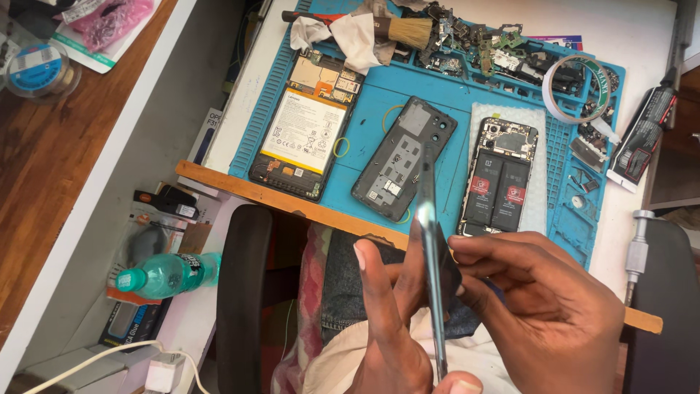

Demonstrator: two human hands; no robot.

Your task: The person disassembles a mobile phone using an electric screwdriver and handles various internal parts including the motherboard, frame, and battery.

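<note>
Fig.: Both hands hold a thin, glossy dark phone panel [436, 255] edge-on above the lap, in front of the bench. Left hand [390, 328] grips its lower edge w/ thumb up; right hand [543, 306] pinches its side, poss. peeling a film, though the view is unclear. On the blue silicone repair mat [372, 95]: three opened phones, i.e. disassembly done; reassembly remains, judging by loose parts.

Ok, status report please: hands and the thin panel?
Both hands grip thin panel, edge-on above lap. Opened phones on blue mat. Nothing blocking.
</note>
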